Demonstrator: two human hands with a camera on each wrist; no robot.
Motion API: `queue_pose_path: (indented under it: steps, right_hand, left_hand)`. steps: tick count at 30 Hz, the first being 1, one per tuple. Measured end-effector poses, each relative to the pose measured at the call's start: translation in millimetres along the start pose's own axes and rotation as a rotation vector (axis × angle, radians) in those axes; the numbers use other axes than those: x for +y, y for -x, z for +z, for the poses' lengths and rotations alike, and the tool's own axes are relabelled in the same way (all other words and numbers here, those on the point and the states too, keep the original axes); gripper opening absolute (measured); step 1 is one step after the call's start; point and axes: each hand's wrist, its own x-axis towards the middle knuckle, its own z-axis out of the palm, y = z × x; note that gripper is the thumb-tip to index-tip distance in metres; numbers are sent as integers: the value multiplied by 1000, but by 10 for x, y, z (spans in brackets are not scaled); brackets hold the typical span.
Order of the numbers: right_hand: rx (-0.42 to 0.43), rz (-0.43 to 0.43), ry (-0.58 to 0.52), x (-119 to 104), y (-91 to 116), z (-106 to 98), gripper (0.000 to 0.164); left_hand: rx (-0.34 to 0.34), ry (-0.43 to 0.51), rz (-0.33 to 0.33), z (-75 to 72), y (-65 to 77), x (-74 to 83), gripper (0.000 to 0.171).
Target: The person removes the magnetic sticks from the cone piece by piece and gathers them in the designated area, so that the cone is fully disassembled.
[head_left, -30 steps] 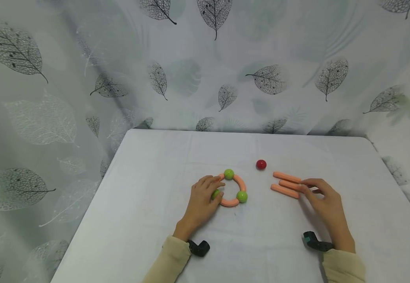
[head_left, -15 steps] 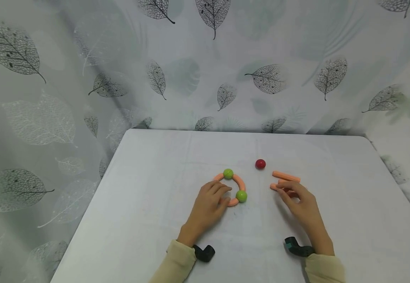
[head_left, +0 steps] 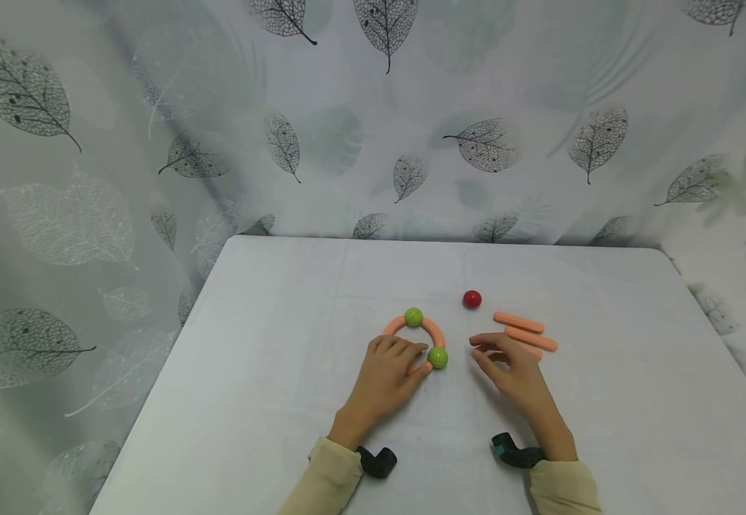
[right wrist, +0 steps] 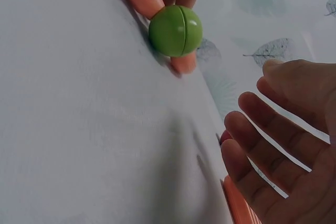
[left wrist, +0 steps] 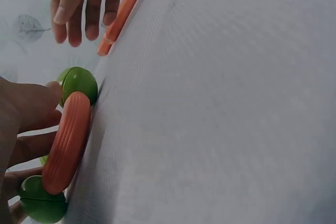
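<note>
In the head view a ring of curved, ridged orange pieces (head_left: 433,331) is linked by green balls, one at the top (head_left: 413,317) and another on its right (head_left: 438,357). My left hand (head_left: 379,379) lies over the ring's left side and hides it. Its thumb tip is right at the green ball (left wrist: 79,85) in the left wrist view, its other fingers behind a curved orange piece (left wrist: 68,142). Between ring and straight orange sticks (head_left: 533,339), my right hand (head_left: 517,372) hovers with loosely bent fingers and nothing between them. It partly covers one stick.
A small red ball (head_left: 472,299) lies behind my right hand, left of the sticks. The white table (head_left: 270,322) ends at a leaf-patterned curtain (head_left: 437,107) at the back.
My right hand has moved left from the sticks toward the ring; one stick has shifted slightly right. My left hand has slid right over the ring, which stays in place.
</note>
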Motion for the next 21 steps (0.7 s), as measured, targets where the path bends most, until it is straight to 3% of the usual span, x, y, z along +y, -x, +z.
queue_pose_path:
  steps: [6, 13, 21]
  right_hand:
    - [-62, 3, -33, -36, -13, 94, 30]
    - [-53, -29, -29, -60, 21, 219, 31]
    - [-61, -7, 65, -109, 47, 345, 38]
  left_hand:
    - [-14, -57, 0, 1, 2, 16, 35]
    - [-15, -65, -8, 16, -8, 27, 33]
    - [-12, -71, -32, 50, -6, 41, 31]
